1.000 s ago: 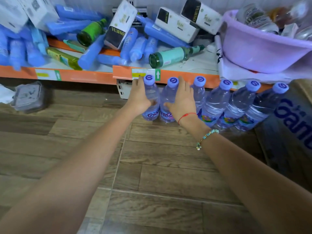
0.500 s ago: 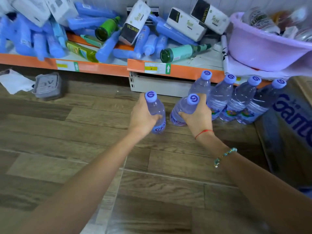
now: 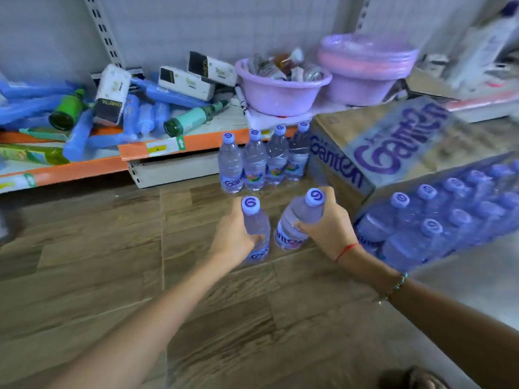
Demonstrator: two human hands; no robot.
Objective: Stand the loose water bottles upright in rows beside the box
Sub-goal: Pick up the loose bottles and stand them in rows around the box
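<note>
My left hand (image 3: pixel 234 238) grips a clear water bottle with a lilac cap (image 3: pixel 256 227), held upright just above the wooden floor. My right hand (image 3: pixel 330 223) grips a second bottle (image 3: pixel 299 220), tilted with its cap leaning right. Behind them a row of several bottles (image 3: pixel 254 164) stands upright against the shelf base, beside the cardboard Ganten box (image 3: pixel 393 147). A shrink-wrapped pack of bottles (image 3: pixel 449 211) lies at the right, in front of the box.
A low orange-edged shelf (image 3: pixel 157 148) carries blue tubes, green bottles and white cartons. Two lilac basins (image 3: pixel 280 91) sit on it further right. Bare wood-plank floor (image 3: pixel 98 248) stretches to the left and towards me.
Both hands have pulled their bottles away from the back row towards me and to the right. The view swung right, revealing the box and the wrapped pack.
</note>
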